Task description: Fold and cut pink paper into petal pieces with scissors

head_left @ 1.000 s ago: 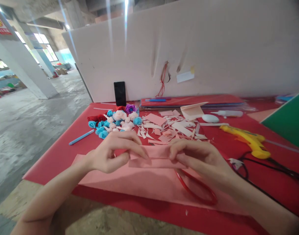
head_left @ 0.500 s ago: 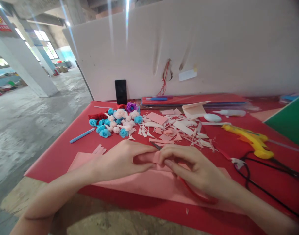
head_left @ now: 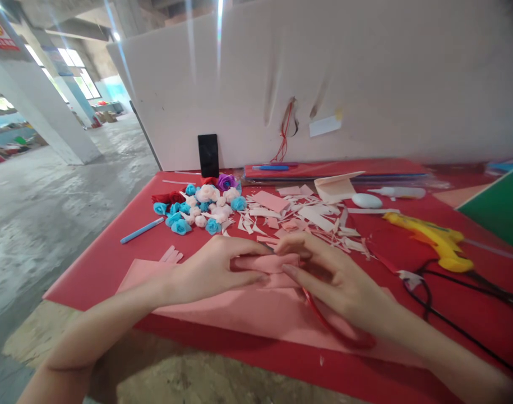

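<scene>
While both hands meet over the near edge of the red table (head_left: 113, 258), the left hand (head_left: 212, 269) and the right hand (head_left: 332, 278) pinch a small folded pink paper piece (head_left: 267, 264) between thumbs and curled fingertips, fingers closed on it. It sits just above a large pink paper sheet (head_left: 239, 308) lying flat on the table. Red-handled scissors (head_left: 336, 331) lie on the sheet under the right wrist, at 5 o'clock from the paper piece. At 11 o'clock lies a cluster of paper roses (head_left: 201, 205), with paper scraps (head_left: 306, 219) at 1 o'clock. A yellow glue gun (head_left: 433, 238) rests at 2 o'clock, a blue pen (head_left: 142, 230) at 10 o'clock.
</scene>
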Available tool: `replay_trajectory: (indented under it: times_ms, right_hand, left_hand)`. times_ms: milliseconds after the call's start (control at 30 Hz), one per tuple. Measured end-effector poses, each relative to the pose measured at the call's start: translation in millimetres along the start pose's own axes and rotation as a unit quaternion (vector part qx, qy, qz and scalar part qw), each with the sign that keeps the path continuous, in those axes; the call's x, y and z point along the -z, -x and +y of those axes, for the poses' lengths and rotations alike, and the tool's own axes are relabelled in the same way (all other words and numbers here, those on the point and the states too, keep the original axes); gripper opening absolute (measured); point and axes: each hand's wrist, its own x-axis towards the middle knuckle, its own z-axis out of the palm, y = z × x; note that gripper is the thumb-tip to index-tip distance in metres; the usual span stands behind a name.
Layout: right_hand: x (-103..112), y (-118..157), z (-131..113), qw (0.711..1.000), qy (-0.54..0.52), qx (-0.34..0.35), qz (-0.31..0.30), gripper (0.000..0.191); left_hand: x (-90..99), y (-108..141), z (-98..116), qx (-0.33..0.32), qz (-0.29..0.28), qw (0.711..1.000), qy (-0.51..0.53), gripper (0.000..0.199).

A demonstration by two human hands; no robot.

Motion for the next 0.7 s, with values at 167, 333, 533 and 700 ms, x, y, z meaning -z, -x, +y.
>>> replay_trajectory:
  times_ms: [167,333,533,700]
  right_hand:
    - [-1.4,0.9,2.8,1.000,-0.005,0.003,0.006,0.008]
    - [-2.8,1.5,3.2,1.000,-0.011,-0.006,0.006,0.008]
    - [-4.2,1.9,5.0,1.000,-0.020,-0.015,0.006,0.011]
    - [-5.2,0.7,5.0,0.999,-0.030,-0.018,-0.001,0.011]
  left_hand:
    - [-1.1,-1.1,-2.3,-0.003,-0.002,1.000,-0.002,0.011]
    - [-2.3,-0.9,-0.8,0.001,0.014,1.000,-0.013,0.008]
    - [-3.3,-1.0,-1.6,0.008,0.006,1.000,-0.021,0.003]
    - [-4.0,-2.3,-4.0,0.016,-0.015,1.000,-0.021,0.006]
